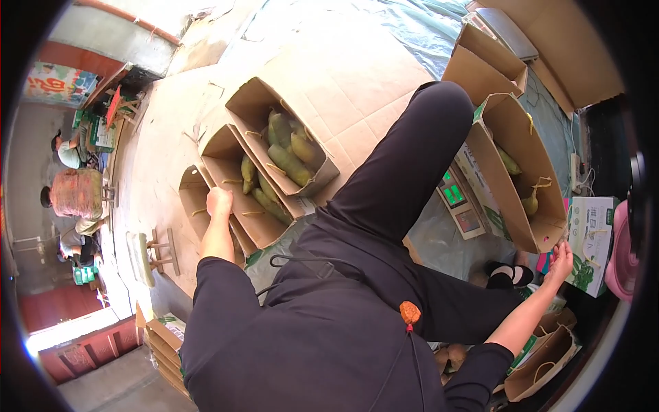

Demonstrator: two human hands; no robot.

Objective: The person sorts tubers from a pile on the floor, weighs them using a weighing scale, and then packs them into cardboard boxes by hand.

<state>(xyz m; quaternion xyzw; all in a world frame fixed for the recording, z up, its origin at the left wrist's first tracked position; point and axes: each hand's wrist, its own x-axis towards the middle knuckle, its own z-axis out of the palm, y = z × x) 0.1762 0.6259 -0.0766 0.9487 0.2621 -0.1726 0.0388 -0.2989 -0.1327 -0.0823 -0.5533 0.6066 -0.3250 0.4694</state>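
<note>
My left hand (220, 201) is closed at the upper edge of an open cardboard box (225, 150), which holds several long green gourd-like vegetables (265, 199). Beside it stands another open box (248, 103) with plump green vegetables of the same sort (288, 147). On my other side, my right hand (561, 264) is held with its fingers stretched out, right at the corner of a tall open carton (525, 154). A few greenish vegetables (509, 161) lie inside that carton. A digital scale (461, 202) with lit green figures shows at its side.
A narrower box (194, 184) stands at the left of the row. Another carton (487, 58) is at the upper right. By my right arm are a printed white carton (592, 220) and a pink basin (621, 250). Several people (68, 152) are at the far left.
</note>
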